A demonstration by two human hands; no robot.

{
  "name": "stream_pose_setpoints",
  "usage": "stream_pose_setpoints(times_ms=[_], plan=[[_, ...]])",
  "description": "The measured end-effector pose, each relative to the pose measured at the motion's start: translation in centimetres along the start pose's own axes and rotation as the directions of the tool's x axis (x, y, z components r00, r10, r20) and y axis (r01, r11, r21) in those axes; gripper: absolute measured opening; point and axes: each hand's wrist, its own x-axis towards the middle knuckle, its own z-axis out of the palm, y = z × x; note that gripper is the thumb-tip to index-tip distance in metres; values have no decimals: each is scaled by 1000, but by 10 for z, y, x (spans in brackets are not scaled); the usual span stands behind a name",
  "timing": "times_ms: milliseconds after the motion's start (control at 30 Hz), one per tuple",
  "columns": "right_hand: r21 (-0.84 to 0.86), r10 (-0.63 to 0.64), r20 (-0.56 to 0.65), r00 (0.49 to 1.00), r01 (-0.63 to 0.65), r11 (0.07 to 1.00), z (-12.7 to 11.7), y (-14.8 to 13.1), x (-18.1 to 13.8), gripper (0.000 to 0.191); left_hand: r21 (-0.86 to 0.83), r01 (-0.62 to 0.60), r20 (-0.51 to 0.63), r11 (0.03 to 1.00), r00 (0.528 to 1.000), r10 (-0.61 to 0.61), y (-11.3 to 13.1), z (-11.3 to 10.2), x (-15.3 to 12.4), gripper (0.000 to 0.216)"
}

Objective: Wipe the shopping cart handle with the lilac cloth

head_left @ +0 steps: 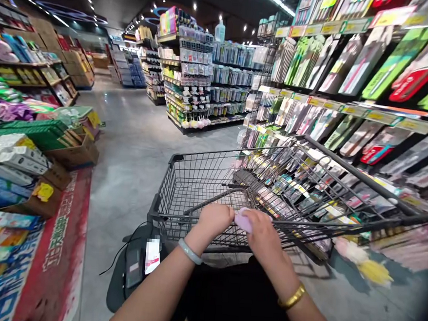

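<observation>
A small rounded lilac object [244,221] is between my two hands, above the near side of a dark wire shopping cart [203,155]. My right hand [264,235] has its fingers closed around the right part of it. My left hand [213,223] is curled into a fist, its knuckles up against the object's left edge. Whatever the left fingers enclose is hidden. What kind of thing the lilac object is, I cannot tell. Both hands are over the cart's wire mesh, which lies in front of me.
Shelves of packaged goods [352,67] rise close on the right, partly behind the cart. Cardboard boxes of goods [66,155] line the left. A dark bag-like item [129,267] with a lit screen [152,256] sits left of my arm. Fluffy dusters [373,272] are low at right.
</observation>
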Motion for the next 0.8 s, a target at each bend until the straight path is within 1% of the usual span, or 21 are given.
stream_pose_setpoints(times_ms=[33, 100, 167, 200, 267, 333, 400, 433, 500, 567, 633, 667, 700, 733, 767, 800], plan=[[10, 9, 6, 1000, -9, 1000, -4, 15, -1, 56, -7, -6, 9, 1000, 1000, 6, -1, 1, 1, 47], [-1, 64, -28, 998, -64, 998, -12, 40, -4, 51, -18, -10, 19, 1000, 1000, 11, -3, 3, 3, 51], [-30, 121, -93, 988, -124, 992, -15, 49, -7, 46, -25, -13, 19, 1000, 1000, 13, -3, 4, 4, 54], [-38, 128, -121, 984, -133, 990, -13, 45, -7, 45, -25, -20, 18, 999, 1000, 21, -3, 5, 4, 53], [-31, 95, -147, 985, -101, 994, -4, 27, -6, 46, -25, -43, 15, 999, 999, 44, -1, 5, 5, 48], [0, 26, -111, 993, -26, 1000, 5, 7, -6, 51, -32, -47, 21, 998, 999, 48, -1, 6, 4, 45], [32, -37, -57, 998, 39, 999, 7, 0, -7, 54, -53, -24, 25, 998, 999, 25, -1, 6, 3, 47], [38, -55, -37, 998, 56, 998, 4, 5, -8, 55, -66, -5, 21, 998, 1000, 6, -1, 5, 3, 50], [29, -67, -15, 998, 68, 997, -8, 29, -11, 57, -96, 26, 9, 995, 1000, -25, -1, 5, 3, 56], [-10, -29, -25, 999, 29, 1000, -22, 60, -14, 56, -117, 45, 2, 992, 999, -45, -1, 5, 3, 60], [-45, 56, -76, 996, -60, 997, -30, 79, -17, 52, -118, 45, 6, 992, 999, -45, -1, 4, 4, 60], [-53, 100, -113, 989, -107, 993, -29, 79, -17, 49, -113, 45, 7, 993, 999, -44, 0, 4, 4, 60], [-50, 135, -144, 980, -144, 988, -27, 73, -17, 47, -105, 44, 4, 993, 999, -44, 0, 4, 4, 61], [-40, 154, -171, 973, -163, 986, -21, 62, -16, 45, -96, 40, 2, 995, 999, -40, 0, 4, 5, 60], [-21, 153, -174, 973, -159, 987, -15, 46, -15, 46, -88, 33, 1, 996, 999, -33, 1, 4, 5, 59], [8, 116, -144, 983, -116, 993, -8, 29, -13, 50, -80, 25, -1, 996, 1000, -25, 1, 4, 5, 58]])
